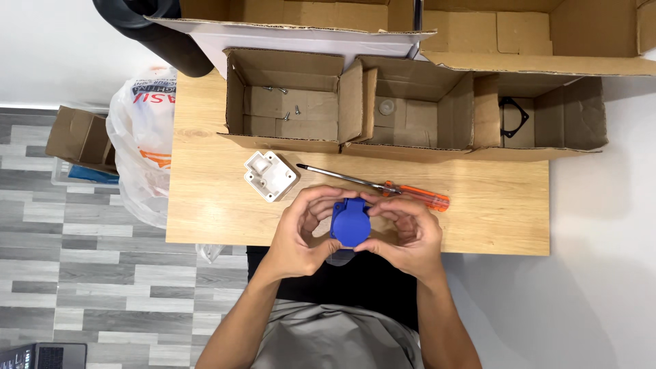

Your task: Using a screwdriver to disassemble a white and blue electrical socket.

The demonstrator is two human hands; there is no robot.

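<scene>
Hands: your left hand [298, 229] & right hand [403, 232] curl half-closed, fingertips pinching the blue socket cover [350, 223] between them, near table edge.
Cover: smooth blue plastic, rounded body w/ flat tab pointing far; long axis near-to-far.
Nearby: white plastic base [270, 175] far-left; screwdriver [383, 184], orange handle, lies left-right just beyond.
Table: light wood table [492, 205].
</scene>
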